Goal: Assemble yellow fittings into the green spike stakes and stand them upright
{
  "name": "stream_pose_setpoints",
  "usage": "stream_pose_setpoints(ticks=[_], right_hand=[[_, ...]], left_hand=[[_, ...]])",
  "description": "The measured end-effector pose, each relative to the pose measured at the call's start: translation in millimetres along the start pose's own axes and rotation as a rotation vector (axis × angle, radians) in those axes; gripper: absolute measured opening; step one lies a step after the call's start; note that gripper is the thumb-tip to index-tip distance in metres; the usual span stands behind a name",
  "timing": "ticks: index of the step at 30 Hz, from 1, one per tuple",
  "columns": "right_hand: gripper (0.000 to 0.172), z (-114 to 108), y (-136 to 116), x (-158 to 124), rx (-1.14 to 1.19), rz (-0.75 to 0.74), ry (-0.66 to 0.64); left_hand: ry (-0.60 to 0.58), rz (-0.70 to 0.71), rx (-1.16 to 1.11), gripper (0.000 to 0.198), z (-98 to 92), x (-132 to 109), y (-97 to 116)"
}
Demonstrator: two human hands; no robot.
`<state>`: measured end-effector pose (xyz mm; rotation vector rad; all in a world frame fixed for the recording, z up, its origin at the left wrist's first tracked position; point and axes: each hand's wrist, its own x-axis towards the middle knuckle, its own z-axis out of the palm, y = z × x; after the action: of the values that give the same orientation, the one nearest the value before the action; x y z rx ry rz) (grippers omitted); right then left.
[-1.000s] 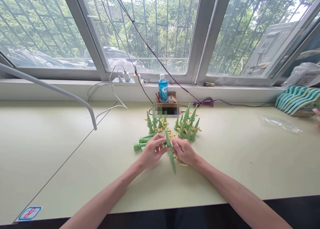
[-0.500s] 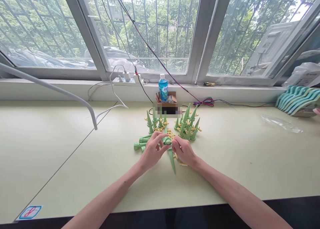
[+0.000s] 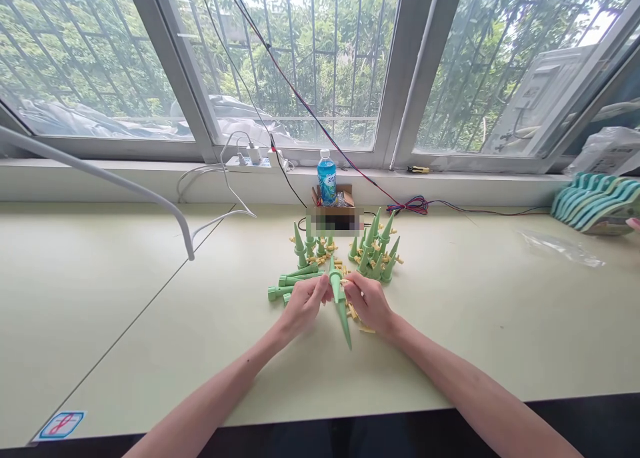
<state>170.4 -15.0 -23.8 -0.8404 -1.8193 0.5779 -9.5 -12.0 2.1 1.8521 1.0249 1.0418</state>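
Observation:
My left hand (image 3: 306,302) is closed on a green plant watering spike (image 3: 335,286), holding it between thumb and fingers with its tapered end toward me. At its right side, my right hand (image 3: 369,301) pinches a small yellow valve (image 3: 344,282) against the collar; how far it sits in is hidden by the fingers. Beneath the hands lies another green spike (image 3: 345,326), its tip pointing at me. Loose yellow valves (image 3: 353,311) are scattered beside and behind it. To the left, several green tubes (image 3: 287,290) lie on their sides.
Two groups of upright green spikes with yellow valves stand behind my hands, left (image 3: 300,248) and right (image 3: 384,245). Farther back are a small cardboard box (image 3: 340,211) and a blue bottle (image 3: 327,181). A white cable (image 3: 150,195) crosses at left; teal hangers (image 3: 583,201) stand far right.
The held spike has been turned, so its tapered end now points toward me instead of its round end. My left fingers have shifted down around it; the right hand stays close by.

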Motion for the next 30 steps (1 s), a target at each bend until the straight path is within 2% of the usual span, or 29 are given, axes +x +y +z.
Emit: stream_pose_setpoints(ticks=[3,11,23,30], right_hand=[[0.024,-0.9,-1.2,0.5,0.015,-0.023,-0.044],[0.024,-1.9,1.3,-0.7,0.022,0.039,-0.071],[0.037,-0.6,-0.5,-0.4,0.049,0.001,-0.095],[0.041,-1.8,0.3,-1.9,0.031,0.043,-0.106]], left_hand=[[-0.044,-0.048,-0.013,0.059,-0.6,-0.9,-0.9],[-0.118,-0.090,-0.015,0.056,-4.9,-0.5,11.0],[-0.225,-0.169,-0.059,0.059,-9.8,0.8,6.6],[-0.263,-0.100,-0.072,0.051,-11.4,0.9,7.6]])
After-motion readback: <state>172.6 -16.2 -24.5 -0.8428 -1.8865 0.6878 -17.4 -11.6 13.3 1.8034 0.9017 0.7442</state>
